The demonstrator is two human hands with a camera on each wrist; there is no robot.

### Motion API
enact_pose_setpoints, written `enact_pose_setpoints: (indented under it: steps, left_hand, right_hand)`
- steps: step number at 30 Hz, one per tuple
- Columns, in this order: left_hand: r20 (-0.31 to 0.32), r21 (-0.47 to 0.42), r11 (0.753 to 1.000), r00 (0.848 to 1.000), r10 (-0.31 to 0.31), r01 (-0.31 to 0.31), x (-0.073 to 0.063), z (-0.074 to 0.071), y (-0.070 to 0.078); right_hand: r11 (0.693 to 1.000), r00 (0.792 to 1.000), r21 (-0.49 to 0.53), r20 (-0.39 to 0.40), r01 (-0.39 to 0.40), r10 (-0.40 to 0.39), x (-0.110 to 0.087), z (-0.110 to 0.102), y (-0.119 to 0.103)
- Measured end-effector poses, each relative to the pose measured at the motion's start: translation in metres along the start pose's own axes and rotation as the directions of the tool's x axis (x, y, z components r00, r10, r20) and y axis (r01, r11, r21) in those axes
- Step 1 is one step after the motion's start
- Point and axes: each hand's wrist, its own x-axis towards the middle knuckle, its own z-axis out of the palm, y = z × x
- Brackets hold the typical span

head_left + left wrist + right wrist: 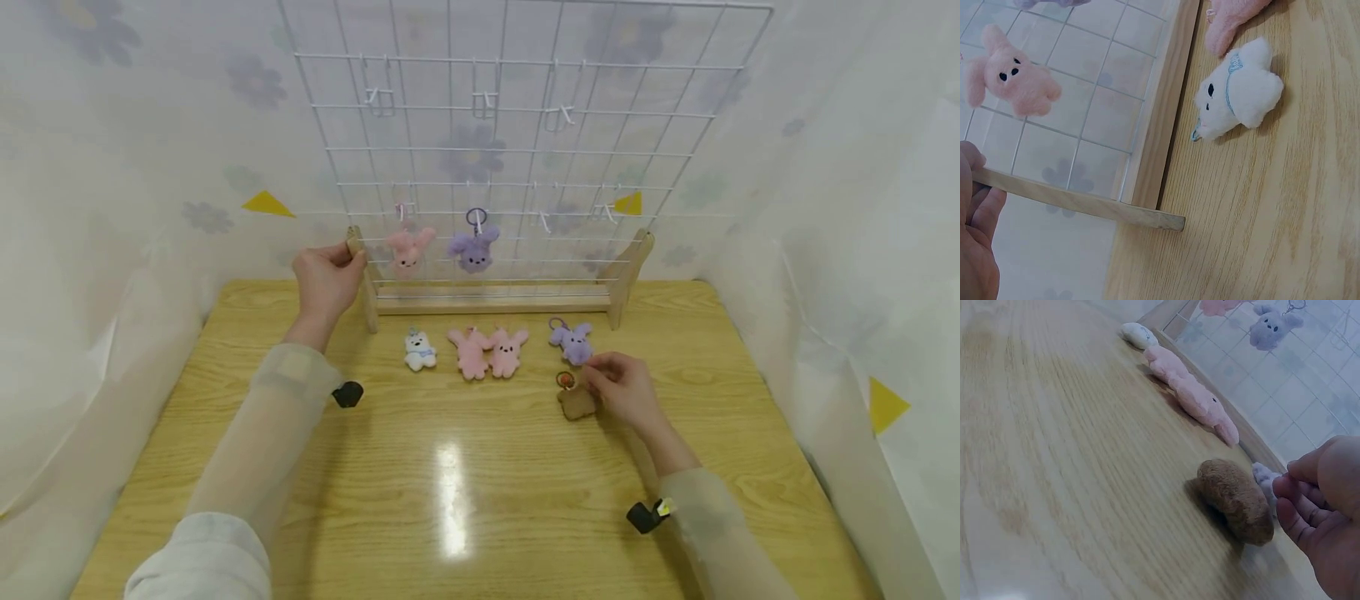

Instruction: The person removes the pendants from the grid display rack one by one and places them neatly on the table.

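My left hand [327,279] grips the top of the wooden left post [1072,199] of a wire grid rack, thumb and fingers on either side of it. My right hand [624,390] hovers low over the table, its fingers loosely curled. Its fingertips are close to a brown plush keychain [577,403] and a purple plush bunny keychain [576,345], both lying on the table. In the right wrist view the brown plush [1235,500] lies in front of the fingers, which partly hide the purple plush [1265,477]. Whether a fingertip touches either plush is hard to see.
A pink bunny [408,252] and a purple bunny [476,250] hang from the grid's lower hooks. Bare white hooks [486,102] sit higher up. Before the rack lie a white bear [419,351] and two pink bunnies [471,354]. Fabric walls [840,208] surround the table.
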Motion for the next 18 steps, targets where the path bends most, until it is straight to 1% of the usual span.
enact_pose_setpoints:
  steps: [5, 9, 12, 16, 18]
  left_hand:
    - [-0.002, 0.004, 1.0, 1.0, 0.007, -0.007, -0.001, 0.0, 0.001]
    - [-0.006, 0.011, 1.0, 1.0, 0.008, -0.007, -0.001, -0.001, 0.001]
    - [-0.003, 0.011, 1.0, 1.0, 0.005, -0.005, -0.001, -0.001, 0.001]
    - [-0.002, 0.011, 1.0, 1.0, 0.009, -0.009, -0.001, -0.001, 0.002]
    - [-0.002, 0.012, 1.0, 1.0, 0.011, -0.011, -0.001, -0.001, 0.003]
  right_hand:
    - [0.998, 0.998, -0.007, -0.004, 0.065, -0.065, 0.006, -0.003, -0.01]
    - [0.994, 0.994, 0.016, -0.003, 0.105, -0.105, 0.01, -0.002, -0.033]
    - [0.992, 0.993, 0.045, 0.006, 0.121, -0.122, 0.014, -0.001, -0.046]
    - [0.991, 0.991, 0.021, 0.004, 0.134, -0.134, 0.021, 0.0, -0.056]
    - [0.991, 0.991, 0.009, 0.001, 0.132, -0.132, 0.025, 0.001, -0.064]
